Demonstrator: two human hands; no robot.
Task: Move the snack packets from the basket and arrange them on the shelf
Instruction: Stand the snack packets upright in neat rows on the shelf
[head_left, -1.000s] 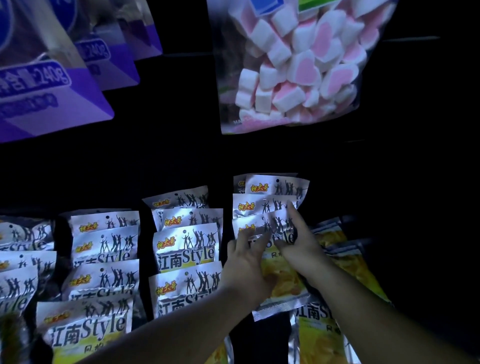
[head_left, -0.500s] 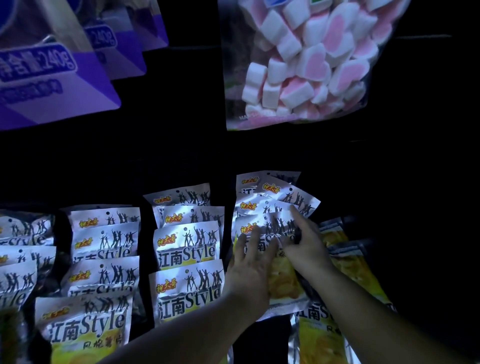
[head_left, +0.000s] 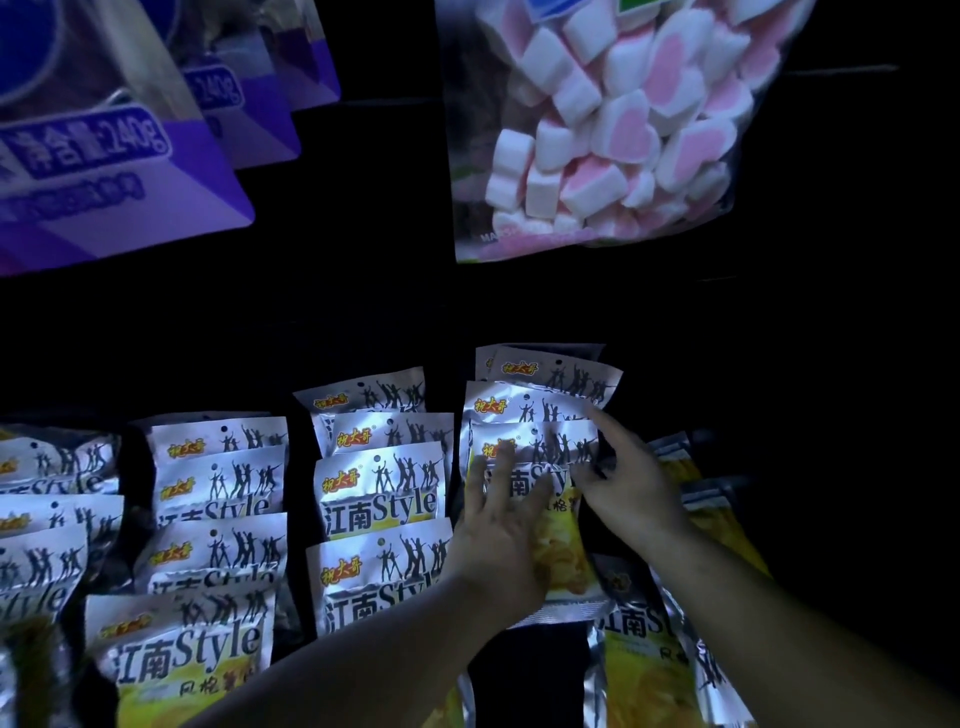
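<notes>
Snack packets (head_left: 382, 488), silver and yellow, lie in overlapping columns across the dark shelf (head_left: 363, 322). Above them hang purple packs (head_left: 130, 171), left, and a clear marshmallow bag (head_left: 613, 130), right. On the front packet (head_left: 558, 564) of the fourth column from the left, the left hand (head_left: 498, 540) presses flat, fingers (head_left: 501, 467) straight and spread wide. The right hand (head_left: 634, 493) touches that column's right edge, forefinger straight, thumb on the packet's face, gripping nothing.

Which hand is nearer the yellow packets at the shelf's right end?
Right. The right hand lies directly beside the yellow packets; the left hand rests on a silver packet further left.
</notes>
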